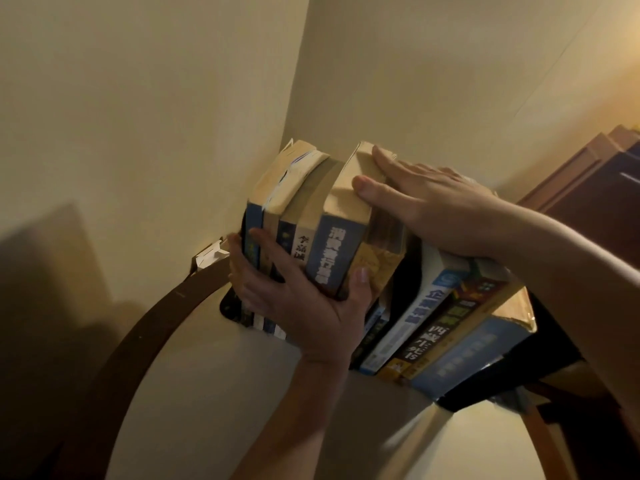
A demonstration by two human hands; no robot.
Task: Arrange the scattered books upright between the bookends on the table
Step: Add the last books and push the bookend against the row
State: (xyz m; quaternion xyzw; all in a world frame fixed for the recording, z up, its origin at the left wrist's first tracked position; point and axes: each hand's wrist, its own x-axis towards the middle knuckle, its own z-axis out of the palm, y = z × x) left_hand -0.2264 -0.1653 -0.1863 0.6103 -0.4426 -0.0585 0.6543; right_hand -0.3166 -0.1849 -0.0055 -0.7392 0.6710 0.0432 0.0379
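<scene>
At rear corner of round pale bench (pixel 214 375), betw. black bookends (pixel 229 308), L hand (pixel 298 306) grips, fingers (pixel 268 251) curled, a cluster of worn upright paperback books (pixel 311 202); R hand (pixel 426 202) lies flat, fingers straight, on their tops. Risk: blue-and-black leaning books (pixel 446 327) at right may slump if support eases.

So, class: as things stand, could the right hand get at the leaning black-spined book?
Probably yes: the right hand lies flat on neighbouring books, holding nothing, and the black-spined book shows uncovered.

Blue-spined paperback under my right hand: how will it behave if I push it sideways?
Probably heavy: the blue-spined paperback looks thick. Its cover may flex; the top corners look worn. It could tip toward the leaning books.
</scene>
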